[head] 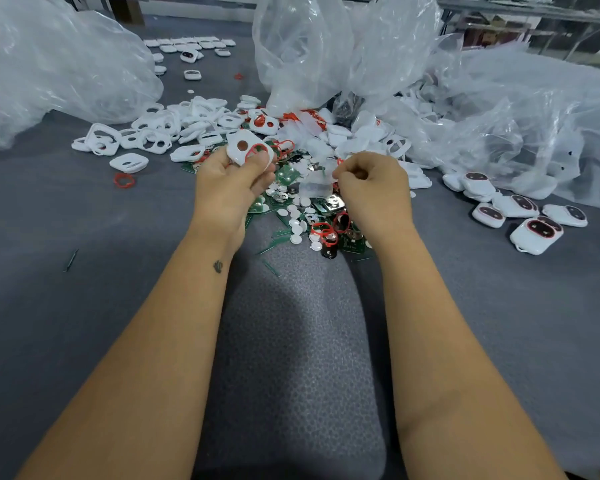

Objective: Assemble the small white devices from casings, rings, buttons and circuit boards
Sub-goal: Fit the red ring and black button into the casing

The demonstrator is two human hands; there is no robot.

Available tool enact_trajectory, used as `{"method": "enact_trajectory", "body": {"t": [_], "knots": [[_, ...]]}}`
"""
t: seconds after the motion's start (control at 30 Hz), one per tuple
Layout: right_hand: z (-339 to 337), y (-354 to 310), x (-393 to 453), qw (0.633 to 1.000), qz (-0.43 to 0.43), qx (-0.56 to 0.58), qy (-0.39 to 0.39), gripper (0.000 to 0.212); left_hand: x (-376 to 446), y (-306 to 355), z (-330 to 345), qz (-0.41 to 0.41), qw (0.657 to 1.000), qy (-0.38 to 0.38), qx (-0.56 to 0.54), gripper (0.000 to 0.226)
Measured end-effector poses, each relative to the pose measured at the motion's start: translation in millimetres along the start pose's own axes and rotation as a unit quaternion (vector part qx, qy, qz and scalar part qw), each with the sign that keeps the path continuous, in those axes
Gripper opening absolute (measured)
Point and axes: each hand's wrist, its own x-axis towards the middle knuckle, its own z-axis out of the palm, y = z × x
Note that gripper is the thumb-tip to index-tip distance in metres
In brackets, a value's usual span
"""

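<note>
Head view looks down on a grey table (49, 306) strewn with parts. Held above the middle of the heap, the left hand (227, 183) grips a white casing (246, 150): a rounded, flat shell tilted up toward the camera, with one round hole showing dark and a red ring (255, 150) seated at its other opening, just above the thumb. The right hand (369, 180) is curled into a loose fist beside it, fingertips pinched together over the heap; something small and red shows at the knuckles, but what it pinches cannot be told. Under both hands lie green circuit boards (286, 174), small white round buttons (295, 230) and loose red rings (326, 232). Empty white casings (153, 140) pile toward the left far side of the table. Finished white devices (534, 233) with dark, red-rimmed windows sit near the right edge. Crumpled clear plastic bags (326, 46) crowd the far edge.
</note>
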Motion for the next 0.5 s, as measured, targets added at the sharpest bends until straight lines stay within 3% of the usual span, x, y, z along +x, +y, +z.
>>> {"method": "enact_trajectory", "body": {"t": [0.23,0.3,0.4,0.5], "knots": [[-5,3,0,0.980,0.002,-0.197,-0.024,0.021,1,3,-3,0.010,0.999,0.037,0.037,0.010],[-8,3,0,0.973,0.022,-0.228,-0.029,0.011,1,2,-2,0.009,0.999,0.037,0.036,0.011],[-11,4,1,0.965,0.052,-0.258,-0.011,0.024,1,0,0,0.010,0.999,0.025,0.041,0.013],[-15,8,3,0.960,0.072,-0.272,-0.007,0.015,2,-3,0,0.006,0.999,0.008,0.053,0.013]]}}
